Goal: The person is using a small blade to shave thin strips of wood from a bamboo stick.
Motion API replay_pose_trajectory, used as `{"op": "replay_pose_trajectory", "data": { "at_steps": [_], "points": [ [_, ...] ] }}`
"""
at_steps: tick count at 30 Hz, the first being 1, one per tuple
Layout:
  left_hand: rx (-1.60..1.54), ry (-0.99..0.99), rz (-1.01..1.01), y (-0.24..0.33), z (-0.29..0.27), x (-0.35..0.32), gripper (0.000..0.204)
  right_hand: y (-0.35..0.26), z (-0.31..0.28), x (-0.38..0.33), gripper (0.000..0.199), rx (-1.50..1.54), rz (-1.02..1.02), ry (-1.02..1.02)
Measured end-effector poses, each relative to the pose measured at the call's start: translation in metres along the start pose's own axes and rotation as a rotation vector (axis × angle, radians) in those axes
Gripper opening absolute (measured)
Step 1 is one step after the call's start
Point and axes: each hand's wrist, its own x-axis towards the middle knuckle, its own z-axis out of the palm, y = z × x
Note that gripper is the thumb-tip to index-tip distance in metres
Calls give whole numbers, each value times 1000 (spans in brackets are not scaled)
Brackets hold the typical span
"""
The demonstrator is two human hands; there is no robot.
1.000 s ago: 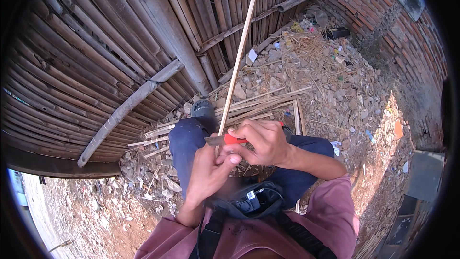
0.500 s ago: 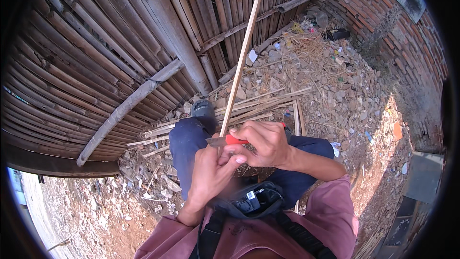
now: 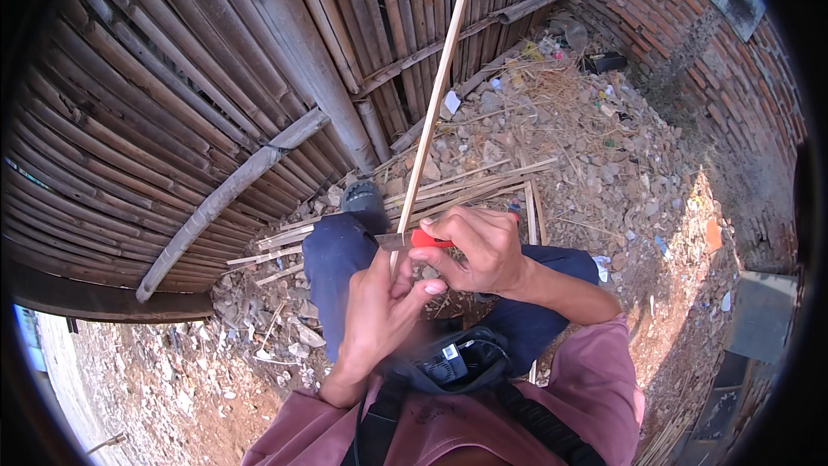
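A long, pale bamboo strip rises from my hands toward the top of the view. Its lower end is gripped in my left hand, which is closed around it above my lap. My right hand is wrapped round the red handle of a knife. The knife's flat blade lies across the strip just above my left fingers, touching or very close to it. The strip's bottom end is partly hidden by my left hand.
Loose bamboo strips lie on the rubble ahead of my knees. A slatted bamboo wall stands at left and ahead, a brick wall at right. An open black bag sits at my waist. Stones and litter cover the ground.
The knife and my right hand have shifted slightly up along the strip, away from my body. My left hand stays in about the same place, still holding the strip.
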Motion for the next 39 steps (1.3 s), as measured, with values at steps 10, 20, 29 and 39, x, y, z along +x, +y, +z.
{"op": "replay_pose_trajectory", "data": {
  "at_steps": [10, 20, 29, 39],
  "points": [
    [26, -1, 2, -4, 0, 0, 47, 3, 0, 4, 33, 9, -7, -13],
    [58, -19, -59, -9, -2, -6, 50, 10, -7, 12, 30, -29, 50, -54],
    [72, -49, -69, -14, -2, -16, 44, 41, -14, 23, 29, -85, 147, 101],
    [130, -134, -130, -32, -13, -44, 45, 85, -31, 34, 30, -121, 313, 175]
  ]
}}
